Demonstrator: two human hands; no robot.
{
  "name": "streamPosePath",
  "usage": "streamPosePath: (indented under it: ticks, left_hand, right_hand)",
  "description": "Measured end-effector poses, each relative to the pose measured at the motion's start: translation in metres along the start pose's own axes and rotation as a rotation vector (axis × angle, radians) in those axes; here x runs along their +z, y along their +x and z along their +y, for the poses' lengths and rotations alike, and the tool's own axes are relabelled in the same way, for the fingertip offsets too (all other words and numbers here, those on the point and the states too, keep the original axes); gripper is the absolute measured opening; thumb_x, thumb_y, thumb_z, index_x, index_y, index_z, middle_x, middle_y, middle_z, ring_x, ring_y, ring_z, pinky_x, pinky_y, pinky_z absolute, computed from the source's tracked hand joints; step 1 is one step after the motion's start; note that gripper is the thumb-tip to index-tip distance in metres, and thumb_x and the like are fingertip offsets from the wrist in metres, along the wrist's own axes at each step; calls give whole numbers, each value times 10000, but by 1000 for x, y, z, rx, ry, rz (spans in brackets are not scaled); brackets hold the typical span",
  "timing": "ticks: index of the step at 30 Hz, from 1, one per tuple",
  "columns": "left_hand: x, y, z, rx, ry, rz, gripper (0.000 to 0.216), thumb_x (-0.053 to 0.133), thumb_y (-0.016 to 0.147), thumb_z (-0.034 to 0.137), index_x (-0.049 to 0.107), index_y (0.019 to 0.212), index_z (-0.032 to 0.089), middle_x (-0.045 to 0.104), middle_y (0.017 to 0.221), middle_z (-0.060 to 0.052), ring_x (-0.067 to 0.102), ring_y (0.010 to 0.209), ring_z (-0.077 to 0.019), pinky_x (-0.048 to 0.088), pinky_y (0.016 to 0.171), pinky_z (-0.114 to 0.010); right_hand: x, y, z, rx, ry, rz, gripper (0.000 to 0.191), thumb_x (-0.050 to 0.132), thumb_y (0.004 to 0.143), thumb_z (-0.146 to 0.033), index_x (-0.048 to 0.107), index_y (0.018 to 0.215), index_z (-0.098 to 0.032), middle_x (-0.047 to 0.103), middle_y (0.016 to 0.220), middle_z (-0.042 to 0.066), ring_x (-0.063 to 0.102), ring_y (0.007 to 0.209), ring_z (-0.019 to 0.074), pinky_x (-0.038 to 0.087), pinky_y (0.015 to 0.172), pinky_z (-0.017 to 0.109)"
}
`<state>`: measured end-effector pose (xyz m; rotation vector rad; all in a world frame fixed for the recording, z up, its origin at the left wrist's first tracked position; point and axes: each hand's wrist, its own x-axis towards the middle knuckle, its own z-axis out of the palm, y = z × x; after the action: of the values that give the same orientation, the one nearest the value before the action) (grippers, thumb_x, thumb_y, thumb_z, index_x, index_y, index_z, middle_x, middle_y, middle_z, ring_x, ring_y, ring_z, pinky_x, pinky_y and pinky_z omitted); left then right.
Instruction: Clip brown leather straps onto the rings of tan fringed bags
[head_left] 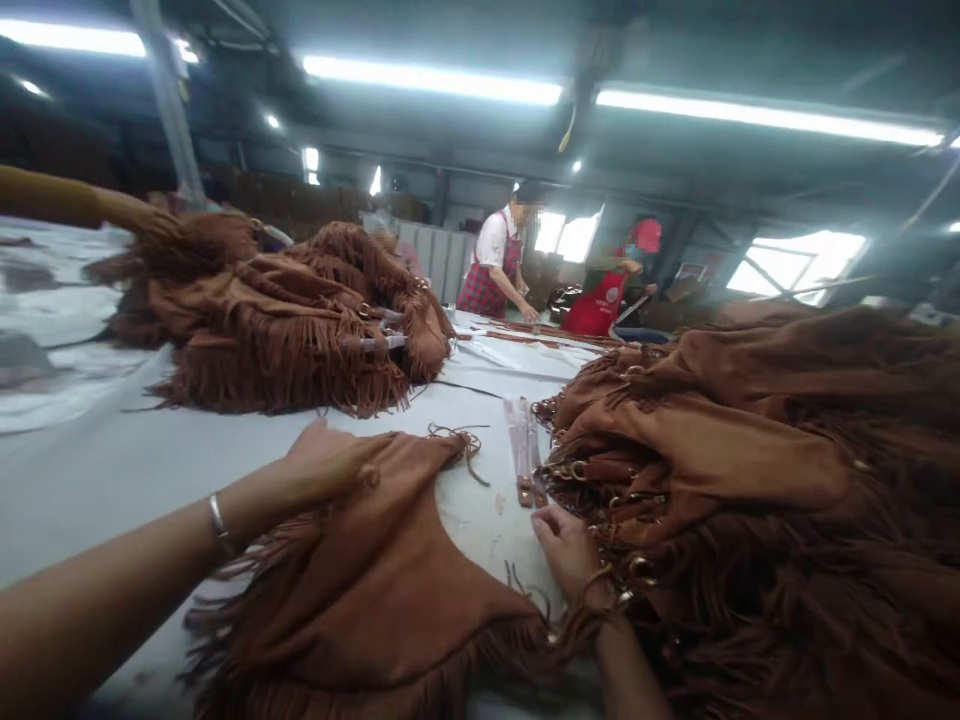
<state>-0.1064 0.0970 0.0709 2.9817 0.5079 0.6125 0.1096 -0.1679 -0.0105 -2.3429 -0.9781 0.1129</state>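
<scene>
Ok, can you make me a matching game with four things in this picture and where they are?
1. Silver bracelet
2. Right hand
3. Red apron
4. Left hand

A. Worn by a person in the background
B. On the fringed brown piece
C. Around the left wrist
D. Beside the near ends of the straps

Pairs: 1-C, 2-D, 3-A, 4-B

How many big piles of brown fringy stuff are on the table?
2. The left pile is beyond the left hand; the right pile is beside the right hand. More could be hidden behind them.
</scene>
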Motion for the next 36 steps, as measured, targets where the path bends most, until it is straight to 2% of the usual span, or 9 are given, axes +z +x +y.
streamPosePath:
  ticks: [3,5,10,12,18,22,29,32,36]
  left_hand:
    - [-12,32,28,9,44,245,278,469,837,357,570,694,141,592,669,-90,538,630,-179,380,688,-329]
    - [6,45,48,152,-69,361,283,402,880,340,569,750,153,601,733,-84,548,723,-190,378,748,-340]
    - [109,42,64,133,-404,121,243,436,849,289,511,646,180,587,641,-29,508,603,-148,363,605,-289]
    - [136,37,59,127,-457,61,247,494,813,309,484,601,183,580,602,-7,488,572,-142,349,585,-287]
    - [136,40,51,28,-605,-104,231,504,801,334,482,624,187,606,672,-4,513,666,-163,349,651,-313]
    - [139,43,50,20,-683,-88,203,521,790,342,501,652,194,613,689,1,511,674,-163,338,665,-319]
    - [135,53,45,-164,-1116,10,275,531,798,322,477,584,160,518,573,7,462,559,-107,306,549,-250]
    - [117,66,34,-350,-1540,20,333,558,798,465,527,715,144,555,658,-17,505,596,-112,374,558,-228]
    - [77,75,22,-542,-2112,-57,507,600,753,582,515,968,131,607,888,-93,601,757,-175,476,644,-283]
  right_hand:
    - [0,31,-21,-27,-59,6,295,370,855,-288,626,794,-156,656,717,44,617,742,184,433,650,246]
    - [3,59,-36,-21,-133,2,293,379,859,-274,642,814,-153,667,724,49,623,750,183,431,651,246]
    - [18,141,-52,35,-360,-41,230,471,905,-267,638,1005,-144,672,980,82,616,914,182,453,814,313]
    - [27,169,-49,81,-455,-81,254,516,908,-312,604,1079,-146,636,1074,83,601,971,195,459,869,391]
    - [58,225,-36,264,-688,-205,272,564,890,-306,590,1101,-136,595,1136,97,586,1008,216,480,871,427]
    - [64,243,-36,298,-741,-225,278,567,889,-303,585,1106,-130,592,1134,99,589,994,213,490,855,420]
    - [28,219,-59,141,-683,-90,242,438,945,-265,597,1044,-112,646,1010,97,620,899,183,488,778,325]
    - [8,173,-87,-55,-634,-4,330,289,965,-213,581,1085,-115,656,1015,115,616,919,188,444,758,261]
    - [5,90,-116,-439,-660,147,333,347,930,-191,541,1198,-156,644,953,97,608,826,205,423,662,269]
